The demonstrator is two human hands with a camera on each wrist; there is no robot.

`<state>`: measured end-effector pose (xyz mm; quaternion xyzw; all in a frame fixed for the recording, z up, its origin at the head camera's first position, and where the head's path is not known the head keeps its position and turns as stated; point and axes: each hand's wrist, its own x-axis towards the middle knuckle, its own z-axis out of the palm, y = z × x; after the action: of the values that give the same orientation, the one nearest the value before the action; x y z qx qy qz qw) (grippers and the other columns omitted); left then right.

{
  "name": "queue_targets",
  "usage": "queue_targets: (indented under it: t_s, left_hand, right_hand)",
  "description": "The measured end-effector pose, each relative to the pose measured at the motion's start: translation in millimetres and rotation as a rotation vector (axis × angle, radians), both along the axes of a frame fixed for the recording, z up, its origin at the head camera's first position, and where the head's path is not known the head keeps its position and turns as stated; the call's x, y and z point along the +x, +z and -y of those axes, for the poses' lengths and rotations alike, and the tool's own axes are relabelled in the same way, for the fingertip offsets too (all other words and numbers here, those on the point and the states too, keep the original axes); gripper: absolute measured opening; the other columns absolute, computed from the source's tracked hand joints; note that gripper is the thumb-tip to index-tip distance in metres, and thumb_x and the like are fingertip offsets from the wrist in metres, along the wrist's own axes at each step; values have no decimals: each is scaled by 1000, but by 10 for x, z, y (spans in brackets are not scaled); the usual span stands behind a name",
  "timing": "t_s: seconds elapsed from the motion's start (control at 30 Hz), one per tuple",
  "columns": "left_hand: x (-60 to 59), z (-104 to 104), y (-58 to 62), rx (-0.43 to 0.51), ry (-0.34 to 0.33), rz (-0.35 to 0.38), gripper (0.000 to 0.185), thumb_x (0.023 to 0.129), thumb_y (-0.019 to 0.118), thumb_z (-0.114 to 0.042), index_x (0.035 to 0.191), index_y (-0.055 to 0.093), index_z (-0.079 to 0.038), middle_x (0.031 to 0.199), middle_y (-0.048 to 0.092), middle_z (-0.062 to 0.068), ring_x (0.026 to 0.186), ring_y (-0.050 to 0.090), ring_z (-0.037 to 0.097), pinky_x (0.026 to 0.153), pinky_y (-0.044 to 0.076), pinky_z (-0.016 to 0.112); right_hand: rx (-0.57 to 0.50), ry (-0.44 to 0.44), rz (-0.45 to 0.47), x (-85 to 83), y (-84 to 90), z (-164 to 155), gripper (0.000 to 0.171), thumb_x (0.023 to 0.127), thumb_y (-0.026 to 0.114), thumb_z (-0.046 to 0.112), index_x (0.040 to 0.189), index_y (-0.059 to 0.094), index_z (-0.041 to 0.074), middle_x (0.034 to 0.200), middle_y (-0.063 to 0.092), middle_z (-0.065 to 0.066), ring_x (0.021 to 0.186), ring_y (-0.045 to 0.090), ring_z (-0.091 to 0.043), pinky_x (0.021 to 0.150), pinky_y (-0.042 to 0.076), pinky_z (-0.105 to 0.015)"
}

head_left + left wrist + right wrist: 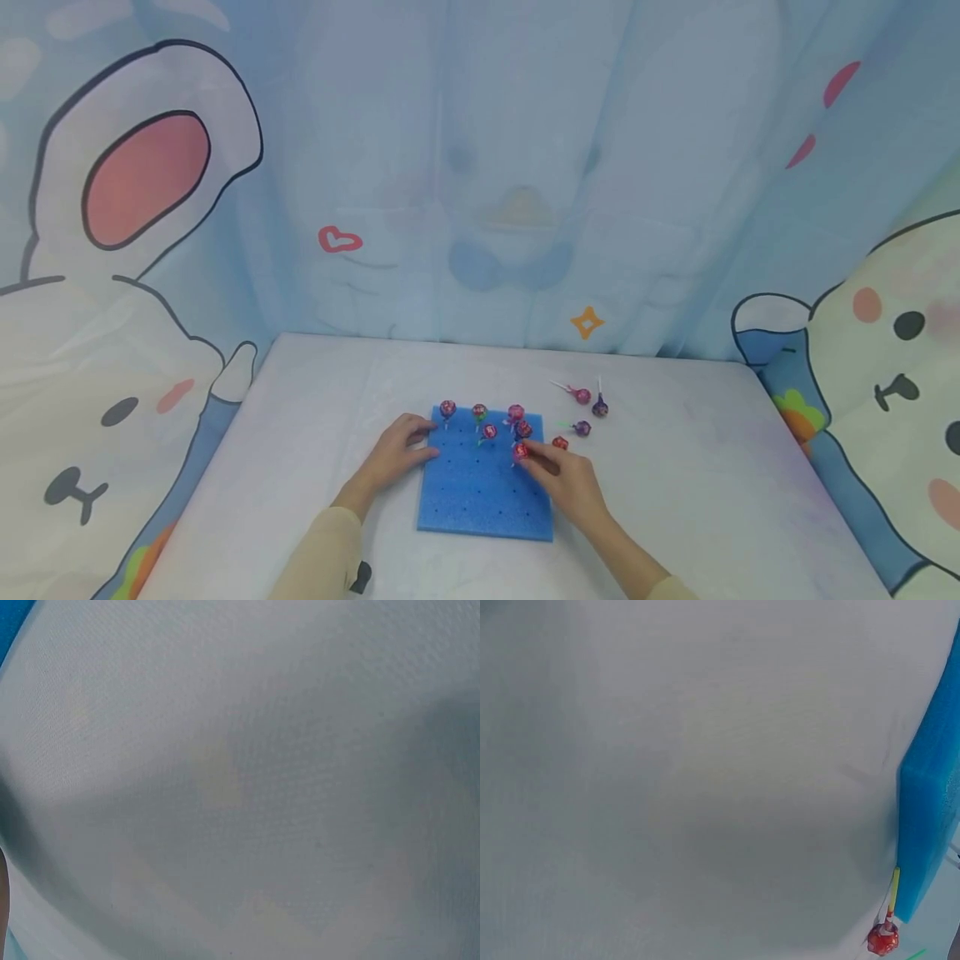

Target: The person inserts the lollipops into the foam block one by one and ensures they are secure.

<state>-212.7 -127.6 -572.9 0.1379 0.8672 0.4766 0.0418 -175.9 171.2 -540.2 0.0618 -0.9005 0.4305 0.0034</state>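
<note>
In the head view a blue foam board (480, 500) with rows of small holes lies on the table. My right hand (572, 485) is over its right side, thumb and fingers pinching a red-wrapped lollipop (521, 452) whose stick points down to the board. Along the left edge of the board rests my left hand (397, 450), fingers spread at the rim and holding nothing. Several wrapped lollipops stand upright in the far part, among them one at the far left corner (447, 408) and a pink one (516, 412). The left wrist view shows mostly tablecloth.
To the right of the board lie loose lollipops: a pink one (582, 396), two dark purple ones (600, 409), and a red one (883, 940) against the board's side. A white cloth covers the table (675, 467); a printed curtain (510, 167) hangs behind it.
</note>
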Motion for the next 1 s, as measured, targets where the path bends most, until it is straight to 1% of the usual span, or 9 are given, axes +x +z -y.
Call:
queue_targets:
  t_s: [0.17,0.33,0.47,0.57,0.77,1.0]
  left_hand:
    - [-14,3,7,-1,2,6,43,89,73,-23,127,60,-7,126,56,7,121,56,23,104,49,32]
    - [-31,11,7,7,-2,1,43,89,73,-23,127,60,-7,126,56,7,122,56,23,104,49,32]
    - [-34,16,11,7,-4,-3,43,89,73,-23,127,60,-7,126,56,8,122,56,24,104,49,33]
    - [-33,20,15,2,-5,0,44,89,73,-23,128,60,-6,126,55,8,121,56,24,104,49,33]
    - [-22,22,11,-5,-2,5,44,89,73,-23,127,60,-6,127,56,9,121,56,24,104,49,33]
    - [-5,14,1,6,-8,17,44,89,73,-23,128,59,-6,127,55,9,122,56,24,104,49,34]
  right_hand:
    - [-20,-17,12,0,24,-34,33,90,72,18,122,69,10,115,70,-7,106,68,-21,86,58,-28]
    - [-55,-54,-34,-6,42,-134,29,91,70,15,119,69,8,116,70,-6,107,67,-20,89,57,-27]
    - [-27,-101,-79,-14,31,-243,29,92,69,15,120,68,7,116,70,-7,106,67,-21,89,57,-28]
    - [-8,-144,-87,-32,12,-328,30,93,68,15,122,67,7,119,68,-9,109,66,-24,91,57,-31]
    - [10,-224,-56,-79,-51,-476,32,96,65,18,126,64,6,123,66,-12,114,63,-27,94,55,-35]
    - [52,-243,-42,-100,-90,-540,32,96,64,19,125,64,5,121,67,-14,112,64,-29,96,54,-40]
